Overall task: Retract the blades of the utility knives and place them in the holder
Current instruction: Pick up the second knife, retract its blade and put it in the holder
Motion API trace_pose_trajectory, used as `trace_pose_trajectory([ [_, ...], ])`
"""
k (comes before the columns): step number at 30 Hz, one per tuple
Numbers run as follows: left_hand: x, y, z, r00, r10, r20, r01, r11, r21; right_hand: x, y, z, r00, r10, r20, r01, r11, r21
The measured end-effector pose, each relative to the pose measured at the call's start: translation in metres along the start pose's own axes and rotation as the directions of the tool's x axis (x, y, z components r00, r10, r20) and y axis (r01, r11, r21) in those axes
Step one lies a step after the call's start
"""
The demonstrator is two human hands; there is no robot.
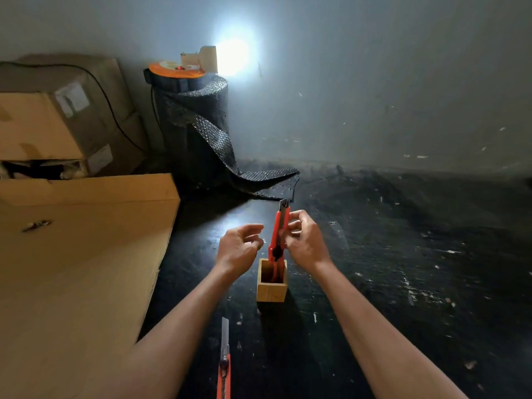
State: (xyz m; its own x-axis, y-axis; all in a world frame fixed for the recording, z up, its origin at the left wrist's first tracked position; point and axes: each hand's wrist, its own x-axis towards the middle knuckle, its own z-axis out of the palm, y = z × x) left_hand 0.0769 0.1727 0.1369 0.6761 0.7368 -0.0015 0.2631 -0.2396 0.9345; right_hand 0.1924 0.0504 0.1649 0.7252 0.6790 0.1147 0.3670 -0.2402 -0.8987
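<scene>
Head view, centre of frame: red plastic utility knife [277,240] standing tail-down in the small square wooden holder [271,290] on the dark scuffed surface [374,254], right hand [306,243] with fingers pinched on its upper body, apparently steadying it as it seats. Left hand [240,249] just beside, fingers loosely curled, holding nothing. Lower centre: second red utility knife [224,367] lying flat, blade extended, apparently next for retraction.

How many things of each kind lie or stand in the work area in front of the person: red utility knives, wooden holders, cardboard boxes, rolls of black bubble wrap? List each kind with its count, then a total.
Red utility knives: 2, one standing in the holder, one lying nearer the person
Wooden holders: 1
Cardboard boxes: 3
Rolls of black bubble wrap: 1
Total: 7
</scene>
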Motion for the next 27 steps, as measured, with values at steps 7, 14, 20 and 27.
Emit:
trace_pose_trajectory([
  [7,-0.002,-0.057,0.024,0.977,-0.155,0.148,0.122,0.971,0.208,0.011,0.035,0.025,0.993,0.088,0.078,-0.079,0.991,-0.110],
  [14,-0.001,-0.088,0.041,0.955,-0.247,0.165,0.200,0.946,0.257,0.019,0.065,0.044,0.982,0.148,0.116,-0.114,0.960,-0.255],
  [20,-0.005,-0.100,0.048,0.961,-0.212,0.178,0.174,0.963,0.204,0.024,0.078,0.054,0.976,0.178,0.126,-0.120,0.921,-0.372],
  [27,-0.004,-0.105,0.052,0.964,-0.213,0.156,0.194,0.973,0.128,0.029,0.083,0.059,0.980,0.173,0.102,-0.123,0.919,-0.376],
])
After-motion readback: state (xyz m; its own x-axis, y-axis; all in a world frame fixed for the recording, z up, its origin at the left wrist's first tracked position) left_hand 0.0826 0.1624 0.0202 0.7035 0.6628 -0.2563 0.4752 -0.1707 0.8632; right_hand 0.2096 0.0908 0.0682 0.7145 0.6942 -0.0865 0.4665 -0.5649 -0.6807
